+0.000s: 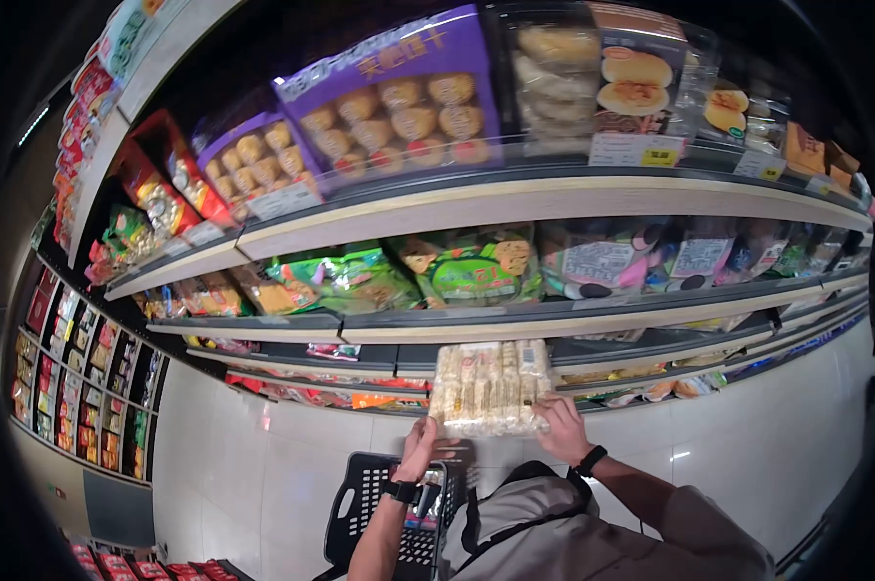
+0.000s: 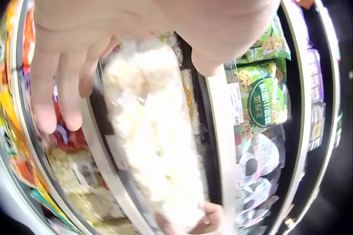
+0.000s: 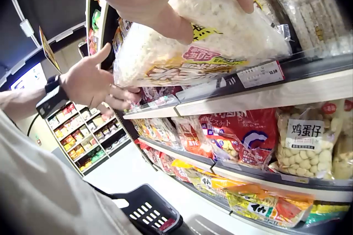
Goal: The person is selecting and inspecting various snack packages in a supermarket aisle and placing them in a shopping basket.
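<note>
A clear pack of pale puffed-rice bars (image 1: 491, 385) is held in front of the shelves, its bars lined up in rows. My right hand (image 1: 565, 431) grips its right end, with the thumb and fingers on opposite faces in the right wrist view. At the other end is my left hand (image 1: 420, 451), palm facing the pack. Its fingers (image 2: 65, 89) are extended and spread in the left wrist view. Coloured print shows on the underside of the pack (image 3: 198, 61) in the right wrist view.
A black shopping basket (image 1: 360, 499) with some packets inside is below my left hand. Shelves of bagged snacks curve across in front, with purple packs (image 1: 389, 107) on the upper one and green bags (image 1: 481, 271) below. A further rack (image 1: 79, 378) stands at the left.
</note>
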{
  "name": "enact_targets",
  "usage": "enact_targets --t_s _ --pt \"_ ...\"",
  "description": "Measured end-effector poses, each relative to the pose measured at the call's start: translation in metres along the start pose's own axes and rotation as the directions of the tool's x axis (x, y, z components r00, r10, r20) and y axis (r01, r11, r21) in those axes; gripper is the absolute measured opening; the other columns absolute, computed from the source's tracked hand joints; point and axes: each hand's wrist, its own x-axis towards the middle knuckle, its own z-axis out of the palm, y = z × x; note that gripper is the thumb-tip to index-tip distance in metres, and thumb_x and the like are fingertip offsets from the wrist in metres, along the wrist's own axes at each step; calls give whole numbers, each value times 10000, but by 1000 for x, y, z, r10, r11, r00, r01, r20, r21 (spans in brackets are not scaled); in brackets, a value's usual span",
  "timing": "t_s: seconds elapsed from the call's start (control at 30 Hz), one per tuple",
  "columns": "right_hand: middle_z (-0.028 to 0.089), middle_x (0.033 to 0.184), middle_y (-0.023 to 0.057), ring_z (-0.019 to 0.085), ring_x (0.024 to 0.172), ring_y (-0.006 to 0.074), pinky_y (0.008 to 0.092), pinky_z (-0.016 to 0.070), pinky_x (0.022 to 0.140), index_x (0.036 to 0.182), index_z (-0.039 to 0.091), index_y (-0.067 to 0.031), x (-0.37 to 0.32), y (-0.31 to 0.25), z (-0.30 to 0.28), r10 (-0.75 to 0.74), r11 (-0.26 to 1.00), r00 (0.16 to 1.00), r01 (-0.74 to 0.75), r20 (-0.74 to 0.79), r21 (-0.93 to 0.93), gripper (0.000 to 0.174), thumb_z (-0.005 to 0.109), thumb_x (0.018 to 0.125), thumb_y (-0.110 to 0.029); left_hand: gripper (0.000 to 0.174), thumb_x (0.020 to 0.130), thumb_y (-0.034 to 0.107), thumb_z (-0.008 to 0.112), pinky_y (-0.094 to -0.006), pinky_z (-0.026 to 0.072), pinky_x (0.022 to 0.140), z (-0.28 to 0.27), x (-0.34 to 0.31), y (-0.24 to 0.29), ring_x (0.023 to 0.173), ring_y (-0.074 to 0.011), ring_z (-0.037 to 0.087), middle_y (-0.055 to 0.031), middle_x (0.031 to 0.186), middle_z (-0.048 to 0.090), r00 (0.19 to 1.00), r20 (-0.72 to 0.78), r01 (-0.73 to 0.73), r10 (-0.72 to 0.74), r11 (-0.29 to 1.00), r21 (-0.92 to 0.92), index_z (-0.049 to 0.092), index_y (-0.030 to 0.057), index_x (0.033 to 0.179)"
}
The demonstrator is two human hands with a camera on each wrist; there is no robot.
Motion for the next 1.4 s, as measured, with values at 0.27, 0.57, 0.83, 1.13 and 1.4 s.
enact_targets --t_s 0.27,0.57,0.83,1.13,1.4 --pt "481 1163 144 459 1138 353 411 437 935 1172 525 -19 -24 23 -27 56 953 957 -137 286 270 502 714 729 -165 361 795 62 697 -270 540 671 38 5 10 777 -150 618 -111 942 637 883 -189 -385 430 893 233 541 -61 1097" --pt "414 1312 143 472 1181 267 408 469 925 1376 265 8 -7 32 -47 123 26 776 -625 618 780 703 641 875 -309 342 799 109 665 -267 498 765 -12 -68 42 848 -155 613 -142 970 645 890 -285 -349 356 934 76 586 -66 1081" --pt "495 1299 138 463 1194 198 344 394 1003 1379 308 31 9 -17 -81 -155 291 718 -623 679 726 730 716 810 -176 859 743 395 770 -356 419 961 16 -120 78 1090 -203 547 -134 1216 547 889 -91 -447 449 893 44 346 -53 1341" --pt "424 1367 135 389 1257 189 337 293 1059 1406 234 46 -11 -49 -114 -18 140 837 -539 546 831 816 736 785 -123 646 751 281 777 -334 429 922 60 -172 38 1016 -193 556 -107 1129 602 869 274 -491 411 658 571 482 -43 1226" --pt "439 1350 133 416 1220 173 335 323 1037 1387 255 41 -37 -49 -133 85 376 828 -541 554 752 784 718 783 -147 699 668 211 841 -313 468 876 80 -177 28 984 -155 576 -113 1108 608 895 131 -440 426 792 425 464 -53 1194"
